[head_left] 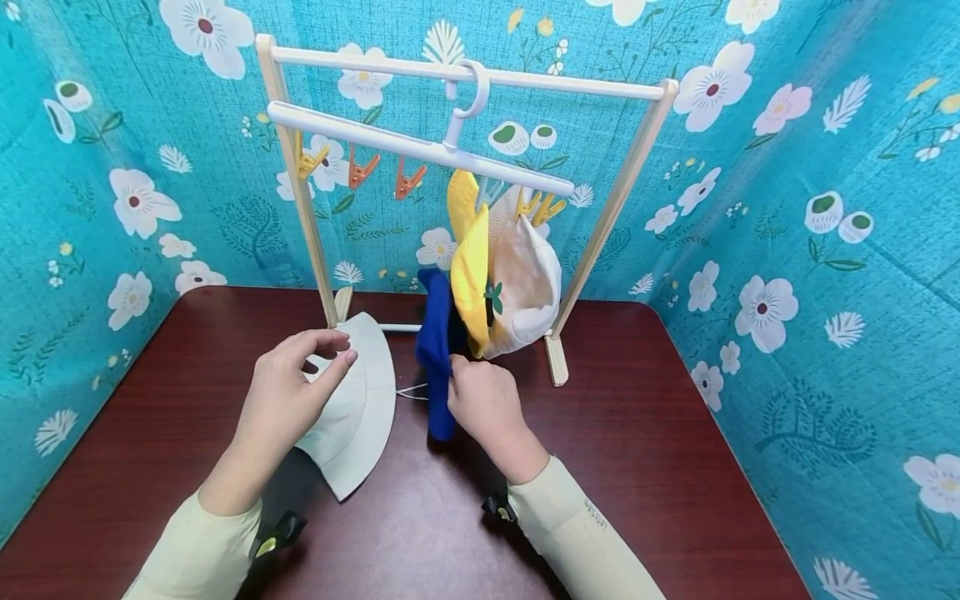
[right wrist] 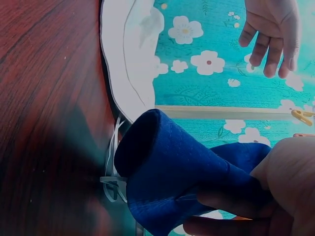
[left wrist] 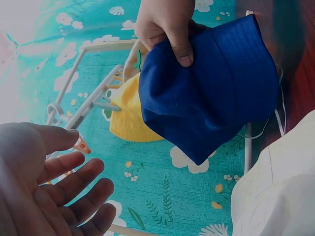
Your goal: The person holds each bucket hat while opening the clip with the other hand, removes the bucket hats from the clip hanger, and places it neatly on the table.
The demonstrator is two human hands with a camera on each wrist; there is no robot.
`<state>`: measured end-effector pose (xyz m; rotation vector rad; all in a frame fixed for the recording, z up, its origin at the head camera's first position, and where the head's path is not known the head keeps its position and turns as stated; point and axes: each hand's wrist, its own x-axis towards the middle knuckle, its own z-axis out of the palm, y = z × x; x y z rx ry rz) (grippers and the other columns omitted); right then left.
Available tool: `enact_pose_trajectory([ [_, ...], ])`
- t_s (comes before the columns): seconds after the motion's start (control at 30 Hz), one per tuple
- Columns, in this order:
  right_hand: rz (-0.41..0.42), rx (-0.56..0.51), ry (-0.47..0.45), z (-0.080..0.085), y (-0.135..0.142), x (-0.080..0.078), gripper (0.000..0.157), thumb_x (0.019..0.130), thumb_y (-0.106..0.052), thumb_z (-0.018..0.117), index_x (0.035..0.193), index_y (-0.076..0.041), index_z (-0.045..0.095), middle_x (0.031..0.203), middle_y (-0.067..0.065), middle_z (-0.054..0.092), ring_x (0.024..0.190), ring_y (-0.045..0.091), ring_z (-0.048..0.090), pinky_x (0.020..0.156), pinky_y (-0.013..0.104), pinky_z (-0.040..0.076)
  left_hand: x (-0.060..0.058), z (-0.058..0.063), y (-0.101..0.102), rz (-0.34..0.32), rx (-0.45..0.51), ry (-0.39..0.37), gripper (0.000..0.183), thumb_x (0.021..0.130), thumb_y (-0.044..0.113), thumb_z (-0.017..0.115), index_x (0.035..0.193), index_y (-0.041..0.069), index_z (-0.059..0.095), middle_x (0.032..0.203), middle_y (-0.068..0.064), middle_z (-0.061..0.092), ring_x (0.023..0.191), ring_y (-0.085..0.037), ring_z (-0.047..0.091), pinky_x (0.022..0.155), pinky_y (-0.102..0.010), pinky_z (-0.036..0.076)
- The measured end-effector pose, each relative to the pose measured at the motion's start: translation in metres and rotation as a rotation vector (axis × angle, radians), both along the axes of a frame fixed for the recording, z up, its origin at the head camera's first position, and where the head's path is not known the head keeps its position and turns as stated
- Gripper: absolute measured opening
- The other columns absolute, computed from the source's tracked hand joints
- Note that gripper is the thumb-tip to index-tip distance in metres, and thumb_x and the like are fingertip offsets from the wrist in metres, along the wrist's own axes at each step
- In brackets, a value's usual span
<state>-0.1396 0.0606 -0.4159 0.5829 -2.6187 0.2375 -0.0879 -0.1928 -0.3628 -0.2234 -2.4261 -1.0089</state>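
My right hand [head_left: 487, 396] grips a blue bucket hat [left wrist: 211, 83], thumb on its outside and fingers curled round the cloth. The hat hangs over the table in front of the rack, its brim downward. My left hand [head_left: 288, 383] holds nothing; in the left wrist view its fingers are loosely spread. Below that hand a white bucket hat [head_left: 371, 417] lies on the table. Beyond the blue hat, a yellow hat [head_left: 471, 275] and a cream hat [head_left: 536, 292] hang clipped from a white hanger [head_left: 375, 137].
The hanger hooks over a wooden rack [head_left: 630, 183] and sits tilted, its right end lower. Orange clips [head_left: 408, 179] and a yellow clip [head_left: 311, 158] hang from its left half. White cords [head_left: 412, 392] show beside the blue hat. Flowered teal cloth [head_left: 810, 250] surrounds the dark red table [head_left: 637, 450].
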Motion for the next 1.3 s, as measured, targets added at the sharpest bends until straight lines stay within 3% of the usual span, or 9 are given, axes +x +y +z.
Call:
enact_pose_trajectory([
  [0.5,-0.007,0.001,-0.015,0.0002,-0.0032,-0.0003,0.007,0.091,-0.014,0.066,0.086,-0.014,0.07,0.055,0.001,0.06,0.049,0.021,0.062,0.042,0.037,0.046,-0.0006,0.0004,-0.0022,0.001,-0.008,0.007,0.023,0.095,0.024,0.075,0.115,0.012,0.074,0.105,-0.003,0.074,0.09,-0.019,0.068,0.072,-0.04,0.056],
  [1.03,-0.026,0.012,-0.039,-0.0003,-0.0046,-0.0018,0.011,0.092,-0.015,0.065,0.081,-0.014,0.067,0.053,0.002,0.057,0.048,0.022,0.06,0.041,0.037,0.045,0.0005,0.0018,-0.0032,0.005,-0.024,0.014,0.023,0.094,0.021,0.076,0.115,0.011,0.074,0.104,-0.005,0.074,0.091,-0.02,0.068,0.073,-0.047,0.055],
  [1.3,-0.024,0.031,-0.054,0.0015,-0.0083,-0.0021,0.007,0.093,-0.016,0.067,0.089,-0.014,0.072,0.054,0.001,0.059,0.05,0.022,0.062,0.044,0.038,0.048,0.0011,0.003,-0.0039,0.007,-0.031,0.015,0.023,0.094,0.022,0.075,0.115,0.011,0.074,0.104,-0.005,0.074,0.091,-0.02,0.068,0.073,-0.046,0.055],
])
